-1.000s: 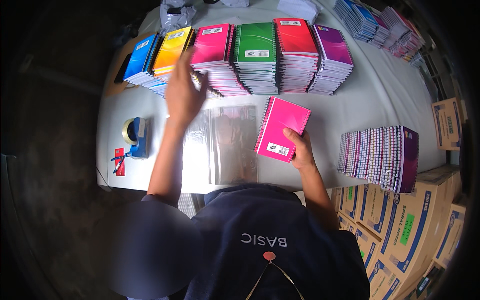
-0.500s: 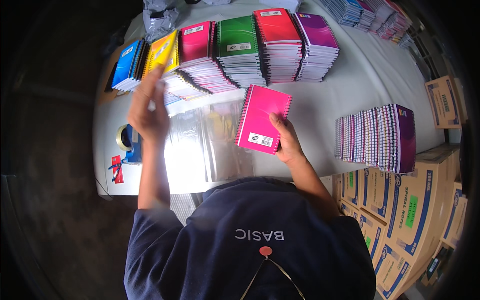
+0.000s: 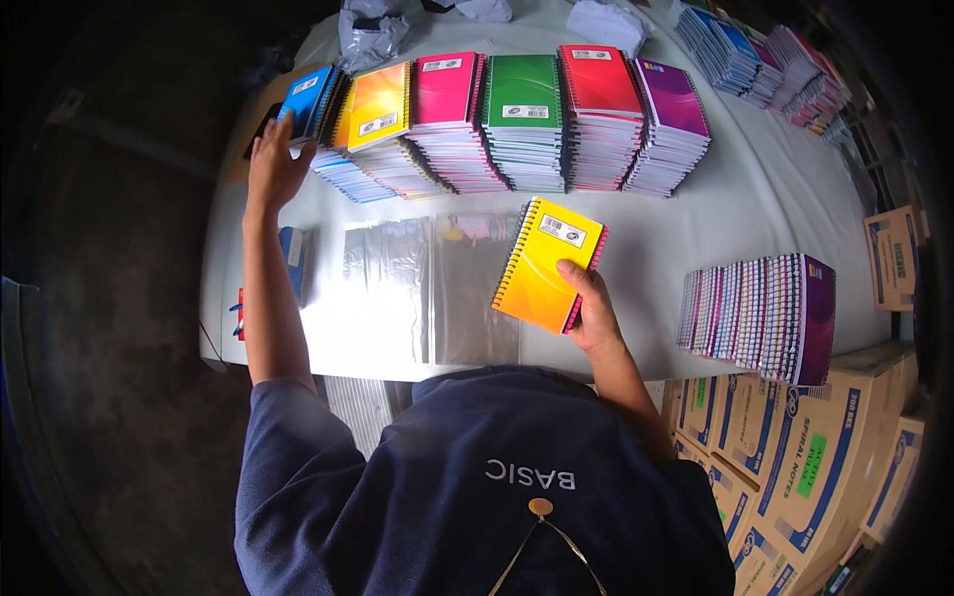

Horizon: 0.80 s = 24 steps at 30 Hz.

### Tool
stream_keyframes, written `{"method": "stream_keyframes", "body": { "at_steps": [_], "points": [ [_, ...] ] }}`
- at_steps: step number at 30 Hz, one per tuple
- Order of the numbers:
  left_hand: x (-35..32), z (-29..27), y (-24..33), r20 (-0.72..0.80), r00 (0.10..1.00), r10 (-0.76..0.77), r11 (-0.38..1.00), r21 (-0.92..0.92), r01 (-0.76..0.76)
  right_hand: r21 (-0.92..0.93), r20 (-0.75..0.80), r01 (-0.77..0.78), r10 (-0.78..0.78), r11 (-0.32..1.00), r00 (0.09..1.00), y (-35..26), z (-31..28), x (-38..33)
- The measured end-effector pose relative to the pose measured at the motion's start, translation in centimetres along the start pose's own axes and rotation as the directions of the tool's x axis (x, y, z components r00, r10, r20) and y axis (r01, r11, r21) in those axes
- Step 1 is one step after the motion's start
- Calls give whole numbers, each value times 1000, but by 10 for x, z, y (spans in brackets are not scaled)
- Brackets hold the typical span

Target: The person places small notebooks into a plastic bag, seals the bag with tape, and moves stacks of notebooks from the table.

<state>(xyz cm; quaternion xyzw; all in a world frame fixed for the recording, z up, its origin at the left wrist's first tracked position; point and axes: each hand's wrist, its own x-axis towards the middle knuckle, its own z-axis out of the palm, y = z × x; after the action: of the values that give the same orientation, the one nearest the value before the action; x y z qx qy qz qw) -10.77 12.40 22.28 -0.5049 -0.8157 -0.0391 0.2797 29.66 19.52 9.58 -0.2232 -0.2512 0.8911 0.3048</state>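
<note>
My right hand [image 3: 595,310] grips a small pile of spiral notebooks, its thumb across the top cover. A yellow-orange notebook [image 3: 542,278] lies on top, with a pink cover edge showing beneath it. My left hand [image 3: 276,171] is stretched out, fingers extended, at the near edge of the blue notebook stack [image 3: 306,91]; whether the fingertips touch it I cannot tell. Right of that stack stand piles of yellow notebooks [image 3: 383,97], pink notebooks [image 3: 443,89], green notebooks [image 3: 523,87], red notebooks [image 3: 599,81] and purple notebooks [image 3: 676,97], side by side in a row.
Clear plastic sleeves [image 3: 388,288] lie in front of me on the white table [image 3: 626,223]. A long row of notebooks [image 3: 745,313] stands at the right, above stacked cartons [image 3: 810,457]. A blue tape dispenser [image 3: 294,253] sits beside my left forearm. More notebooks [image 3: 730,50] fill the far right corner.
A yellow notebook now lies over the pink one in my right hand. My left hand has moved from the yellow stack leftward to the blue one. The whole view has shifted slightly.
</note>
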Motion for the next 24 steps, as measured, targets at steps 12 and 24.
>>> {"method": "stream_keyframes", "body": {
  "at_steps": [12, 24],
  "points": [
    [-3, -32, 24, -317, 927, -201, 792, -609, -37, 1, -2, 8, -8, 1000, 1000, 1, 5, 4],
    [-63, -68, 188, -151, 725, 672, -321, -942, 101, 240, 314, -539, 460, 807, 830, -12, -3, -16]
  ]
}}
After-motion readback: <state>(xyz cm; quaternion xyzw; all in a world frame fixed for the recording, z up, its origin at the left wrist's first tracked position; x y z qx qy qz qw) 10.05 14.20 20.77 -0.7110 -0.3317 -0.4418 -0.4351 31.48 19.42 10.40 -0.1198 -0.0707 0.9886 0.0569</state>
